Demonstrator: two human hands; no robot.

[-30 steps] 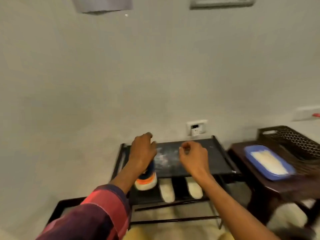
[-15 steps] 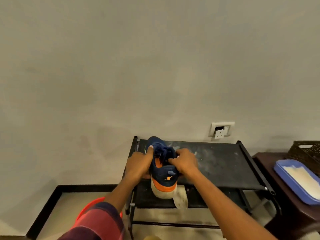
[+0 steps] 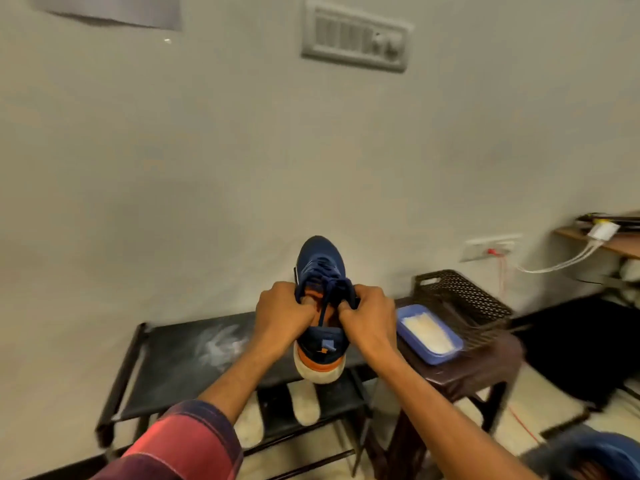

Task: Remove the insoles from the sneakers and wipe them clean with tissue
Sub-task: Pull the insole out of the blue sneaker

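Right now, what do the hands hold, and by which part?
Both hands, left and right, hold the blue sneaker at its opening, one on each side by the laces.

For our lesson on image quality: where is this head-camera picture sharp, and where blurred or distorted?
Head view: the blue sneaker and both hands, left hand and right hand, fairly sharp; edges smear with motion blur, as at the switch panel; wide-angle bending tilts the shoe rack.

The person's left arm wears a red and dark plaid sleeve (image 3: pixel 180 441), pushed up short of the wrist. The right forearm (image 3: pixel 433 407) is bare. Both the left hand (image 3: pixel 282 315) and right hand (image 3: pixel 367 318) are bare, without rings or a watch.
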